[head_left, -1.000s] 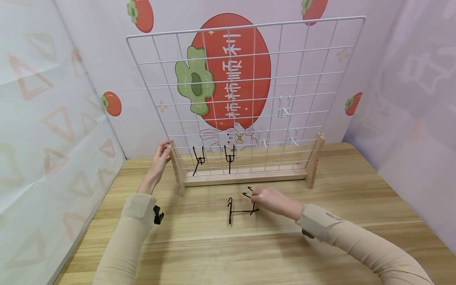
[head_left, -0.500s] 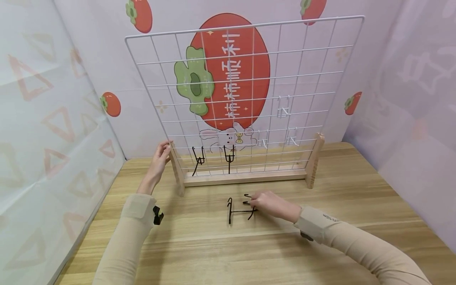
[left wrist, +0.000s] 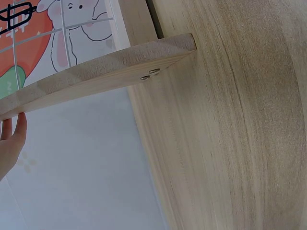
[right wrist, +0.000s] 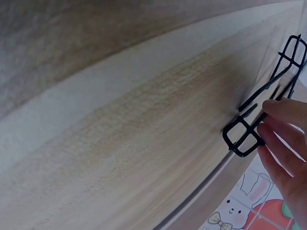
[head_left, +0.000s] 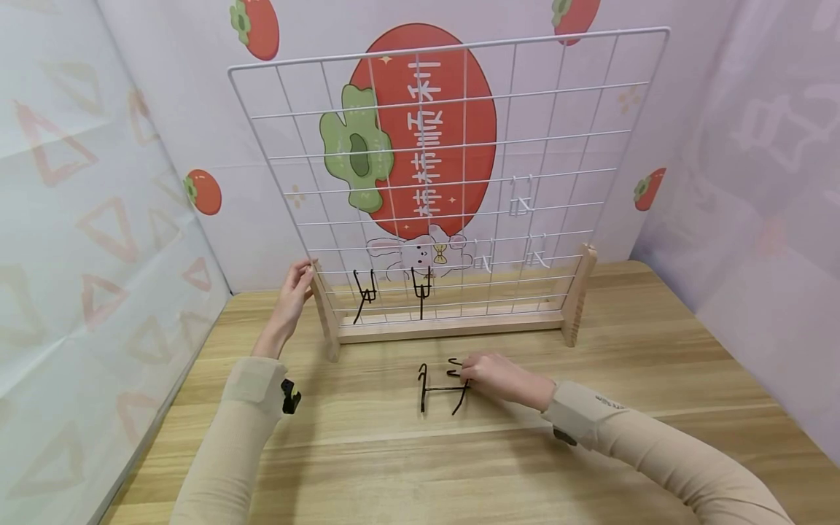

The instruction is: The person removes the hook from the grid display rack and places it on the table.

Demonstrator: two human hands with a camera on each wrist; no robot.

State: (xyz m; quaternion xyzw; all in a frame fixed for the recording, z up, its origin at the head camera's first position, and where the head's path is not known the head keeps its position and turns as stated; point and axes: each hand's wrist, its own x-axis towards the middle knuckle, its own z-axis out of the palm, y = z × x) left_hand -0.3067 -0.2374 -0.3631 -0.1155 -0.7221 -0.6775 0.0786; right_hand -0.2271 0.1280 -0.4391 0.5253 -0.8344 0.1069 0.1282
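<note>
My left hand (head_left: 289,299) holds the top of the left wooden side post (head_left: 324,321) of a white wire grid rack (head_left: 453,46). Two of its fingertips (left wrist: 20,125) touch the post's outer face in the left wrist view. Over the table, in front of the rack, my right hand (head_left: 499,376) pinches a black wire display hook (right wrist: 243,139); fingers hide part of it. Just left of that hand, another black hook (head_left: 423,394) lies on the table, its long prong pointing right. Two more black hooks (head_left: 422,290) hang low on the grid's left half.
Three white hooks (head_left: 521,204) hang on the grid's right side. A wooden base bar (head_left: 453,329) joins the left post and the right post (head_left: 579,299). Behind the rack is a printed backdrop (head_left: 262,168); the wood-grain table (head_left: 394,474) spreads out in front.
My right hand has come slightly down and nearer with its hook, whose lower prong now points more to the lower left. The left hand stays at the post.
</note>
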